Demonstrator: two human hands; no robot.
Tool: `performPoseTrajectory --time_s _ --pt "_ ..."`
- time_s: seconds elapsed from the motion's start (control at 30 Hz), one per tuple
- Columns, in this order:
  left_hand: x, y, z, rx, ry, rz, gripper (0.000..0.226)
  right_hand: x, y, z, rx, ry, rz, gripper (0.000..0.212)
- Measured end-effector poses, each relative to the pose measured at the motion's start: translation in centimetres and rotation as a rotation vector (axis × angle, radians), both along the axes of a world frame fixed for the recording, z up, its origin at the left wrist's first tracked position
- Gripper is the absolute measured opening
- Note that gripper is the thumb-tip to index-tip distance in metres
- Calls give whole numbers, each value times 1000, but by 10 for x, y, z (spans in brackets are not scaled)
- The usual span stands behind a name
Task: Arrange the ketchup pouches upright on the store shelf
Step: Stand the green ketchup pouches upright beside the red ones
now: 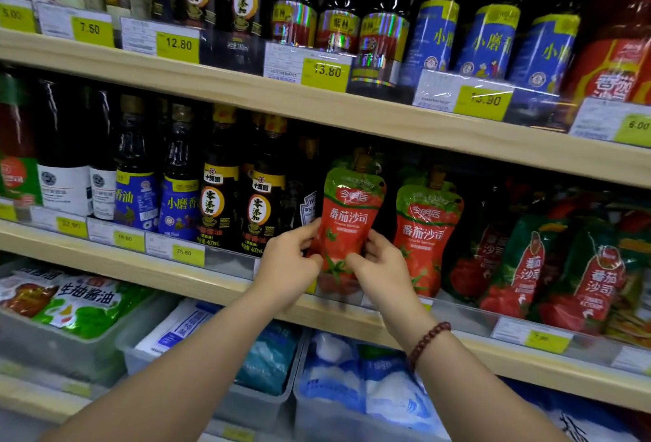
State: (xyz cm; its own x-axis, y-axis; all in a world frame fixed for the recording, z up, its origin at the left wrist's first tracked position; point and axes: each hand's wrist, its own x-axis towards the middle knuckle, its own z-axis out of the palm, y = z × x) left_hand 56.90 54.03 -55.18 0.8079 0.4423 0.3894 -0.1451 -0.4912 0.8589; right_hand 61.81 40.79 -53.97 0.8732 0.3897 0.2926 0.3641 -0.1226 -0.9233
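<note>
A red and green ketchup pouch [348,216] stands upright on the middle shelf [225,286], held at its lower part from both sides. My left hand [289,262] grips its left edge and my right hand [380,265] grips its right edge. Just to the right, a second ketchup pouch [426,226] of the same kind stands upright, with more pouches behind both. Further right, other red ketchup packs [528,265] lean and slump against one another.
Dark sauce bottles [218,202] stand close to the left of the held pouch. The upper shelf board [352,113] hangs low above the pouch tops. A clear plastic lip with price tags [546,339] runs along the shelf front. Bins of bagged goods [81,304] sit below.
</note>
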Motion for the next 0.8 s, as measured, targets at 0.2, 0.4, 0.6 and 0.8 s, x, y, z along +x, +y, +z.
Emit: performPoseTrajectory --time_s 0.2,0.4,0.6,0.8 --pt "-3 -3 0 9 2 11 58 -4 -10 -5 34 -66 41 41" --pt "-7 -22 4 108 -219 247 27 -13 -69 -19 -36 -415 -195 35" --pt "21 -81 10 150 -224 52 47 4 -138 -36 -298 -634 -460 23" --pt "49 -111 2 144 -130 88 75 19 -149 -47 -407 -714 -468 14"
